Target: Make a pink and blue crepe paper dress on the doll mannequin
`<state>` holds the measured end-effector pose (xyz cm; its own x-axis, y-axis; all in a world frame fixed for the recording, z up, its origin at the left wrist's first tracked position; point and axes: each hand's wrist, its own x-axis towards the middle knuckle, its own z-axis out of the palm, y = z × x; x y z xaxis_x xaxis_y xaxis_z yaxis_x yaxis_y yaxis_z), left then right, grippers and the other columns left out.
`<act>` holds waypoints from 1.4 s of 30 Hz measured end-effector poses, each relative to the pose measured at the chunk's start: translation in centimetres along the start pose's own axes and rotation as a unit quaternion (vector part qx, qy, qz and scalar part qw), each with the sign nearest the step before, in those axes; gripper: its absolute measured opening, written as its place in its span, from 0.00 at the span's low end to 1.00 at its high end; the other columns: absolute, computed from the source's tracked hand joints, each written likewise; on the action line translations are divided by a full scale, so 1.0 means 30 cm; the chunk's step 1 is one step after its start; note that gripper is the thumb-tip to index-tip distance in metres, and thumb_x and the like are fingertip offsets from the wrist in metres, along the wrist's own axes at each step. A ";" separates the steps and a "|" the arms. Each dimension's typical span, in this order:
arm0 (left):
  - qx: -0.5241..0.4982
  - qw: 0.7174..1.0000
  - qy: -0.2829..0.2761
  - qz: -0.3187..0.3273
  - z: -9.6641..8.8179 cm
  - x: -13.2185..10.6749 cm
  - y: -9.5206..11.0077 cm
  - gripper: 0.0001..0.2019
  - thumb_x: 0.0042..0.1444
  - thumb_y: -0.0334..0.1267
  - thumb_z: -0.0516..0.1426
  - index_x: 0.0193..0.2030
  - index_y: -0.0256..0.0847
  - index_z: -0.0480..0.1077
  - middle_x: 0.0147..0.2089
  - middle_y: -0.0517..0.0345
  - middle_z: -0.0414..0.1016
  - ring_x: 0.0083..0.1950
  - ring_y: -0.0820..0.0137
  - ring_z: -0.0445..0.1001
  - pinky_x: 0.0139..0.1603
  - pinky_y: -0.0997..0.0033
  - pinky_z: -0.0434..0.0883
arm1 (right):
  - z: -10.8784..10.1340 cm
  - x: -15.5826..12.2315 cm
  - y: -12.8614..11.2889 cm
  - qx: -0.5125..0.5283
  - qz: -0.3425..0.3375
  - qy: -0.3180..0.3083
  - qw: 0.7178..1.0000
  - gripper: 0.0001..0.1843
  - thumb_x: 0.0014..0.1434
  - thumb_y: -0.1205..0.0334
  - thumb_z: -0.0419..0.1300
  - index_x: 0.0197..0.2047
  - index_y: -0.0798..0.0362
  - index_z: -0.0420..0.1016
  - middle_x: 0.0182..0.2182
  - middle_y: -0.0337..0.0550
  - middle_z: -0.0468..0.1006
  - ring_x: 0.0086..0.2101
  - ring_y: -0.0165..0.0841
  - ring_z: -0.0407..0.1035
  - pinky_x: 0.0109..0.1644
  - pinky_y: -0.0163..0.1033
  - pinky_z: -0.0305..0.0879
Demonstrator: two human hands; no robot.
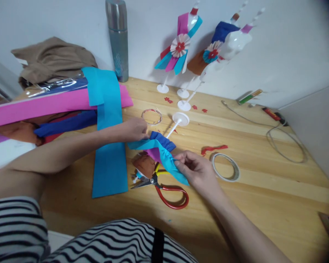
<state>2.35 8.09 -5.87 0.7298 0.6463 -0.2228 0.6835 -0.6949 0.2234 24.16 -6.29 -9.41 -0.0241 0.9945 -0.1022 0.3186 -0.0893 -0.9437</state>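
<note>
We're holding the gathered turquoise strip (167,159) over the tabletop (263,193) by the scissors (152,181), our left hand (135,129) is gripping its left end and our right hand (200,171) is pinching toward the right, imo we're wanting small even folds and light tension

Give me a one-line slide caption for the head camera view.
Left hand and right hand hold a gathered turquoise strip near scissors on a wooden table, with decorated white stands behind.

Head-worn view — forward, steeply down, near tabletop (276,208).
</note>
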 end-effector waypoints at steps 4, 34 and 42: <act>0.018 1.000 0.009 -0.018 -0.012 -0.015 0.005 0.15 0.60 0.41 0.57 0.43 0.31 0.79 0.42 0.45 0.81 0.41 0.63 0.77 0.36 0.71 0.63 | 0.001 -0.001 0.002 0.004 0.001 -0.002 1.000 0.10 0.53 0.55 0.64 0.29 0.54 0.74 0.20 0.37 0.69 0.22 0.29 0.63 0.26 0.35 0.60; 0.006 0.966 0.135 0.221 -0.051 -0.151 0.109 0.06 0.62 0.38 0.60 0.41 0.38 0.75 0.42 0.53 0.78 0.46 0.65 0.74 0.47 0.69 0.69 | 0.002 0.000 -0.023 0.038 -0.002 -0.020 0.999 0.10 0.53 0.55 0.64 0.29 0.53 0.72 0.21 0.38 0.72 0.23 0.28 0.65 0.27 0.35 0.62; 0.075 0.946 0.173 0.264 0.006 -0.154 0.108 0.12 0.66 0.28 0.49 0.34 0.38 0.71 0.43 0.51 0.78 0.43 0.66 0.72 0.49 0.67 0.69 | 0.002 0.000 -0.029 0.031 -0.014 -0.019 0.999 0.12 0.54 0.52 0.65 0.29 0.52 0.73 0.21 0.37 0.71 0.23 0.29 0.65 0.26 0.35 0.64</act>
<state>1.21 2.80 -4.29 0.9464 0.2432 0.2126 0.2326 -0.9698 0.0738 23.82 -6.21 -8.62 -0.0683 0.9940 -0.0857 0.2589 -0.0653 -0.9637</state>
